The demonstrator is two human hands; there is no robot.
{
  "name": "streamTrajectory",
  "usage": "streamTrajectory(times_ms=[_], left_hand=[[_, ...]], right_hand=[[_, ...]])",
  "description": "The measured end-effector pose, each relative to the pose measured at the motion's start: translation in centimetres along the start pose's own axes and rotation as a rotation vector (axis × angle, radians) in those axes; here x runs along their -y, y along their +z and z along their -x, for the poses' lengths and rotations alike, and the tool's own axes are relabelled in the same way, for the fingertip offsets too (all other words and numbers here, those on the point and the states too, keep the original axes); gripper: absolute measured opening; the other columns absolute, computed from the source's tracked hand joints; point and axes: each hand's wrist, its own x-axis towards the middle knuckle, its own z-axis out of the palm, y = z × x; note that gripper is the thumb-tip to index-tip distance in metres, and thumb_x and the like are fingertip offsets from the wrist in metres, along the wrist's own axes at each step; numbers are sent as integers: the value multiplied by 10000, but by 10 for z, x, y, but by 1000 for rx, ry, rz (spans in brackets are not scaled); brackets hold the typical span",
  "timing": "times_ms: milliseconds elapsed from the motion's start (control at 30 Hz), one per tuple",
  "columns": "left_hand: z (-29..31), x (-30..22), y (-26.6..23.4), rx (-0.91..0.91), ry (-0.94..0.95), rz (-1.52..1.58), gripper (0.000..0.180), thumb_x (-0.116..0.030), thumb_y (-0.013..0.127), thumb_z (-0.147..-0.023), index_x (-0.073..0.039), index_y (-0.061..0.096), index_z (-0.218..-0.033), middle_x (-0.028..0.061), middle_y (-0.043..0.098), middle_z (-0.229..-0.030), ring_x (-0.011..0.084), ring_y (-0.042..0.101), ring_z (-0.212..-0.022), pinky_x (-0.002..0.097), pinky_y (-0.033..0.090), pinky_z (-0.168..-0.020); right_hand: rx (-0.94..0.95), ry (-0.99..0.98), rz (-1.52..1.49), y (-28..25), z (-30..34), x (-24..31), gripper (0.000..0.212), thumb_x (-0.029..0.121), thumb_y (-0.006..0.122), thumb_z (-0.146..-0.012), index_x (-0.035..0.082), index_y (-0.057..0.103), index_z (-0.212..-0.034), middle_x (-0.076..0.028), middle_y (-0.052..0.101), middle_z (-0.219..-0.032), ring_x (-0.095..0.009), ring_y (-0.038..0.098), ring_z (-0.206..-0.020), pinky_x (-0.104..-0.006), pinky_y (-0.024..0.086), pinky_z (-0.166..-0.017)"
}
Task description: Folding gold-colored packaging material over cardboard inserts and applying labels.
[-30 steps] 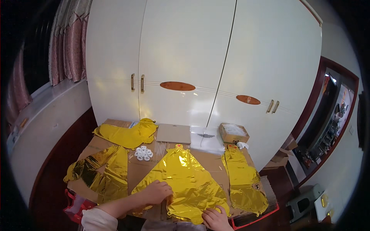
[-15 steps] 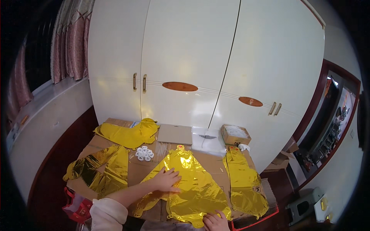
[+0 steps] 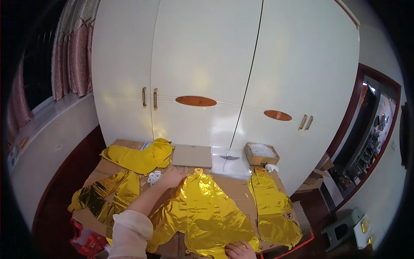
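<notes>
Gold foil balloon (image 3: 211,216) lying opened out on cardboard (image 3: 238,191), creases left showing; my left hand (image 3: 174,177) hovering beside top tab (image 3: 198,171), right hand (image 3: 240,250) resting half-curled on lower edge; can't tell whether either's gripping.

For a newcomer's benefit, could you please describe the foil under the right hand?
Below the white cabinet is a cardboard surface. The gold foil lies centrally, with the right hand on its near edge. Unlike the other foils, it flares wide from a narrow top.
</notes>
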Motion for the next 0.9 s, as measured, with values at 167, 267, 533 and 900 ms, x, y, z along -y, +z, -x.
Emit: streamTrajectory(times_ms=[167,267,533,900], left_hand=[[7,5,-6,71,20,263,427,-84,553,-849,-106,575,-1275,89,582,-1304,253,509,-1260,507,365,-1059],[16,0,-9,-124,108,78,353,-96,501,-878,-65,581,-1221,100,603,-1259,297,519,-1238,475,366,-1054],[38,-100,-16,24,263,242,838,-649,493,-895,-18,393,-1436,218,379,-1490,437,304,-1400,573,229,-1141],[63,-123,-1,8,269,191,884,-751,441,-861,-150,340,-1501,197,290,-1549,449,251,-1423,636,205,-1122]], right_hand=[[122,1,-14,-1,3,-4,435,336,572,-866,75,603,-1213,-136,582,-1295,-295,514,-1256,-509,384,-1051],[25,-42,158,7,4,-2,551,394,650,-790,73,598,-1235,-154,560,-1342,-286,486,-1300,-502,314,-1120],[-165,-116,165,-38,-15,18,240,237,681,-796,130,668,-1010,2,672,-1106,-153,622,-1078,-398,426,-1006],[-168,-118,146,-50,-7,30,298,296,704,-808,153,675,-1068,-13,673,-1096,-172,628,-1046,-393,438,-983]])
